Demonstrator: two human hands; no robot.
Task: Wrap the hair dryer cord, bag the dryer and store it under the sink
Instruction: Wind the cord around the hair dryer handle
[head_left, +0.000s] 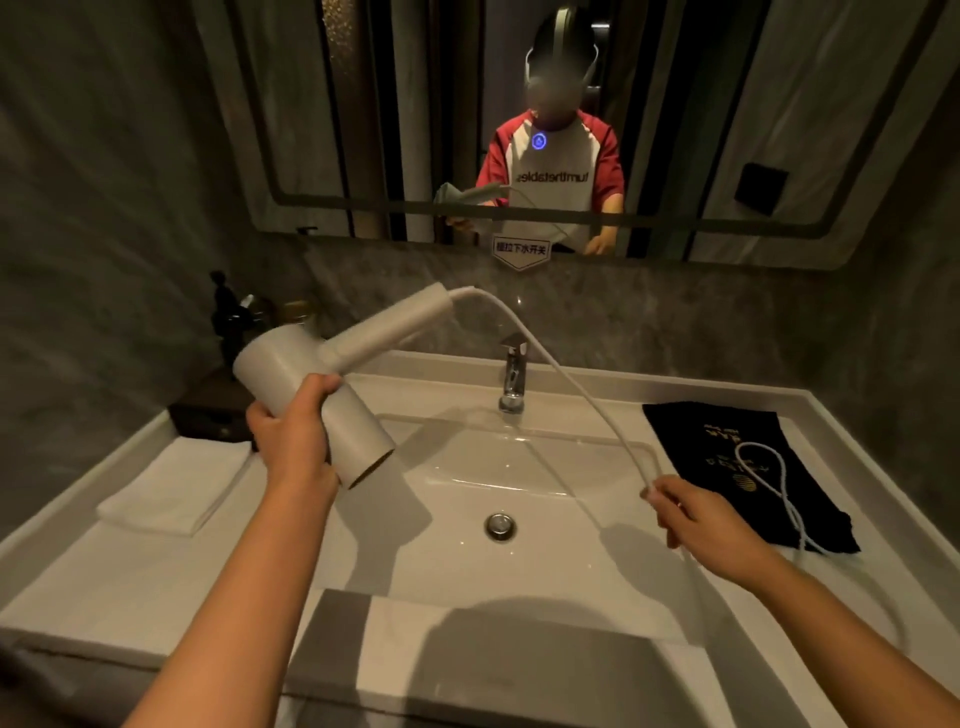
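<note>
The cord-wrapping step is in hand, and by the look of it no turn is on the dryer yet. The left hand (296, 441) is closed around the barrel of the white hair dryer (311, 387), holding it in the air above the left half of the sink basin (467, 561), nozzle pointing down toward the person and handle angled up toward the mirror (519, 104). The white cord (571, 387) leaves the end of the handle, arcs over the chrome faucet (513, 376) and runs down to the right hand (701, 525), which pinches it between fingers and thumb over the right side of the basin. Past that hand the cord falls away below the front edge of the desk (130, 587); its far end cannot be seen.

The next move, as I judge it, calls for the right hand to carry the cord round the handle in even turns while the left keeps the dryer steady, feeding slack so it does not snag the faucet.

The container for the dryer is the black drawstring bag (727, 457), lying flat and apparently empty near the desk's right edge, its white drawstring (763, 473) looped on top. A folded white towel (171, 488) lies toward the left edge, with dark bottles (228, 317) in the back left corner. The basin holds nothing but its drain (500, 525).
</note>
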